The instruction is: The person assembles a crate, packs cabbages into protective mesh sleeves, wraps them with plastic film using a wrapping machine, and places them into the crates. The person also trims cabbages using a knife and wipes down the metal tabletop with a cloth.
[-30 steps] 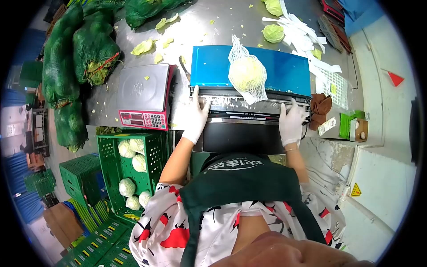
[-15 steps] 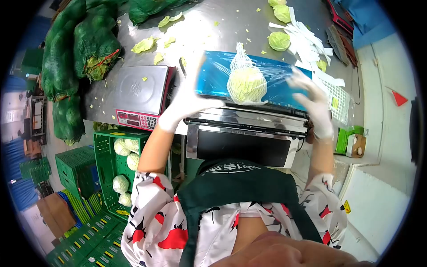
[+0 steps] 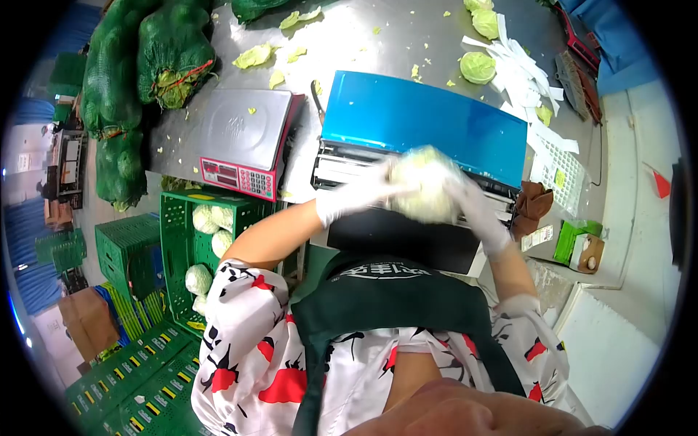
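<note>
A pale green cabbage (image 3: 424, 185), blurred by motion, is held between my two gloved hands over the front edge of the wrapping machine (image 3: 429, 123) with its blue top. My left hand (image 3: 361, 192) presses on the cabbage's left side. On its right side is my right hand (image 3: 476, 207), its fingers curved round it and smeared. Whether film covers the cabbage cannot be made out. The blue top carries nothing but small leaf bits. To the left stands a scale (image 3: 246, 131) with a red keypad panel.
Green net sacks (image 3: 109, 94) lie at the far left. Below the scale a green crate (image 3: 174, 254) holds several cabbages. Loose leaves, whole cabbages (image 3: 478, 67) and white strips (image 3: 520, 69) lie on the metal table. A brown cloth (image 3: 533, 207) sits right of the machine.
The cabbage, earlier lying on the blue top with clear film around it, is now lifted nearer to me between both hands. My hands have come together from the machine's two sides.
</note>
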A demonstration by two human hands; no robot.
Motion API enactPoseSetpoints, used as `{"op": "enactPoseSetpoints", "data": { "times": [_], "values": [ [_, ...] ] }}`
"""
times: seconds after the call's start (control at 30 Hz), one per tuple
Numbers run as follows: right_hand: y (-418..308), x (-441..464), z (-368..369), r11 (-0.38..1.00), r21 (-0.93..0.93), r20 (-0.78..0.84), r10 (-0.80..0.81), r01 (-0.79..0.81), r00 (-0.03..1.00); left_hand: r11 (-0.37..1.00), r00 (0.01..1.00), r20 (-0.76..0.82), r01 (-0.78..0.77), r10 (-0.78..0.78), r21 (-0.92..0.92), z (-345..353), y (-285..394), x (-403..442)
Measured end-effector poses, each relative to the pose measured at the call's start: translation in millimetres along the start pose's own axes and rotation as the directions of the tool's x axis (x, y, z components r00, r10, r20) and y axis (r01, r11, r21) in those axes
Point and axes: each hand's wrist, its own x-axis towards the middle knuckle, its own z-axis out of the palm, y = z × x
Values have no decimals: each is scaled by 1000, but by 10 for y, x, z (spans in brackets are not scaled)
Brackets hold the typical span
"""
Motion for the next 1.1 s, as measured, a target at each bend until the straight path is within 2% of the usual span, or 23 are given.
{"op": "enactPoseSetpoints", "data": {
  "times": [0.03, 0.1, 0.2, 0.23, 0.3, 0.33, 0.47, 0.5, 0.53, 0.57, 0.6, 0.63, 0.7, 0.77, 0.8, 0.83, 0.9, 0.93, 0.97, 1.0, 1.03, 1.07, 1.1],
  "values": [
    [127, -230, 8, 981, -99, 76, 176, -168, 982, 993, 988, 97, 120, -121, 17, 119, 4, -235],
    [426, -613, 244, 990, -28, 142, 138, -136, 980, 960, 924, 258, 267, -281, 89, 295, -79, -574],
    [911, -605, 535, 970, 234, 110, 45, -70, 993, 883, 854, 310, 462, -417, -86, 428, -489, -720],
    [905, -558, 512, 931, 243, 176, 233, -271, 956, 847, 827, 304, 522, -473, -103, 408, -545, -692],
    [953, -287, 623, 873, 474, 298, -35, -116, 954, 672, 665, 394, 727, -634, -144, 325, -759, -593],
    [1076, -185, 658, 758, 609, 387, -25, -235, 922, 654, 665, 380, 735, -643, -181, 345, -809, -636],
    [1093, -509, 505, 746, 482, 321, 337, -459, 885, 555, 771, 412, 636, -486, -536, 306, -902, -980],
    [1238, -598, 470, 929, 250, 149, 241, -273, 959, 731, 868, 286, 497, -407, -467, 313, -1015, -1096],
    [1480, -686, 444, 996, -39, 12, 85, -85, 996, 868, 941, 170, 336, -293, -364, 335, -1179, -1223],
    [1685, -755, 433, 936, -342, -71, -108, 78, 992, 958, 985, 72, 167, -154, -232, 351, -1266, -1319],
    [1839, -816, 446, 944, -322, -178, -139, 76, 974, 984, 994, -65, 94, -85, 149, 372, -1103, -1398],
    [1973, -871, 460, 950, -302, -284, -165, 75, 945, 855, 984, -136, -28, 115, 518, 365, -1255, -1460],
    [1925, -895, 415, 969, -245, -469, -139, 23, 872, 786, 943, -164, -136, 288, 603, 321, -1215, -1442],
    [1669, -928, 311, 985, -144, -624, -16, -95, 781, 984, 956, -287, 103, -57, 147, 277, -984, -1447],
    [1620, -955, 278, 999, -13, -606, 26, -42, 795, 983, 946, -323, 94, -38, 157, 263, -809, -1445],
    [1695, -990, 248, 993, -90, -562, 16, -80, 827, 985, 952, -254, 156, -171, -80, 215, -711, -1489],
    [2067, -999, 136, 960, -243, -463, 15, -143, 886, 944, 951, -195, 182, -240, -277, 171, -1144, -1564],
    [2450, -972, 168, 864, -492, -408, -124, -104, 904, 901, 931, -225, 184, -288, -392, 258, -1350, -1550],
    [2840, -946, 195, 704, -707, -344, -261, -66, 902, 865, 919, -108, 311, -380, -395, 263, -1545, -1600],
    [2903, -913, 391, 588, -809, -311, -403, -17, 861, 908, 930, -73, 331, -360, -255, 375, -1929, -1592],
    [2984, -776, 542, 531, -840, -306, -299, -108, 904, 937, 940, -35, 333, -338, -109, 518, -2216, -1557],
    [3060, -638, 694, 454, -872, -296, -191, -183, 936, 909, 912, 2, 409, -410, -86, 586, -2200, -1466],
    [3186, -436, 801, 382, -846, -328, 179, -373, 928, 875, 877, 35, 481, -480, -61, 622, -2108, -1332]
  ]
}}
